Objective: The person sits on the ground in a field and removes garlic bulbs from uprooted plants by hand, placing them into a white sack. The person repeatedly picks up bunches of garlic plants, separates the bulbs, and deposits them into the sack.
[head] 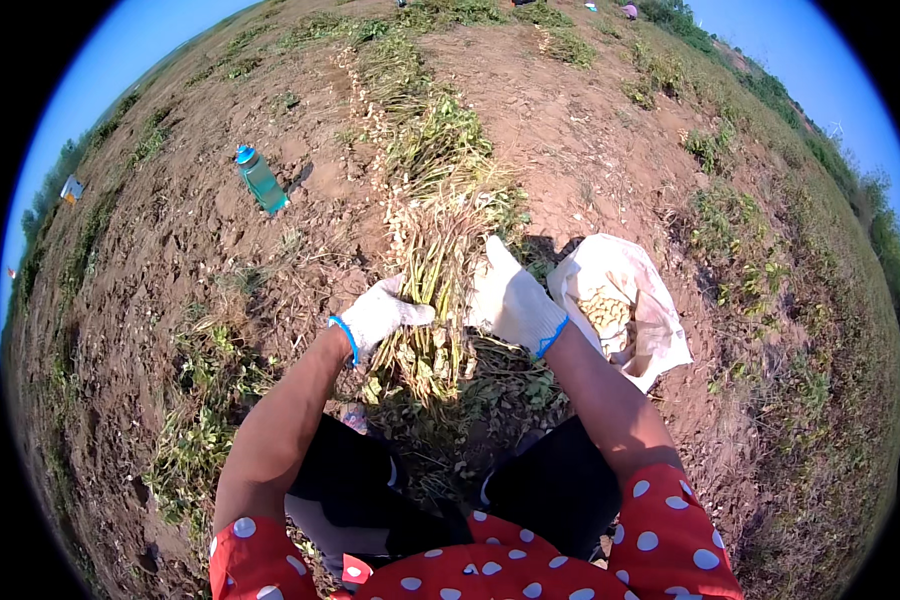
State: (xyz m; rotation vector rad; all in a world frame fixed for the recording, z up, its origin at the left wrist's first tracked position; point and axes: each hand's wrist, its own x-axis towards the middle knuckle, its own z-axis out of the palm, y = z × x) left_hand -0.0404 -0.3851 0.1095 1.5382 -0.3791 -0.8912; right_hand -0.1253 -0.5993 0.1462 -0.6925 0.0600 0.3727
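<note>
My left hand [385, 313], in a white knit glove with a blue cuff, grips a bundle of pulled peanut plants [427, 292] by its stems. The thumb lies across the front of the stalks. Against the bundle's right side rests my right hand [511, 298], gloved alike, its thumb pointing up and away. How far its fingers close is hard to make out. Peanut pods [399, 229] cluster at the far, root end of the bundle, while wilted leaves hang towards me. Beside my right wrist, a white sack [656, 330] stands open on the soil with loose peanuts [606, 309] inside.
A row of pulled peanut plants [439, 139] stretches ahead of me. On the soil to the left stands a teal water bottle [261, 180] with a blue cap. Leafy vines [195, 442] lie at the near left, and low green plants [739, 232] grow on the right.
</note>
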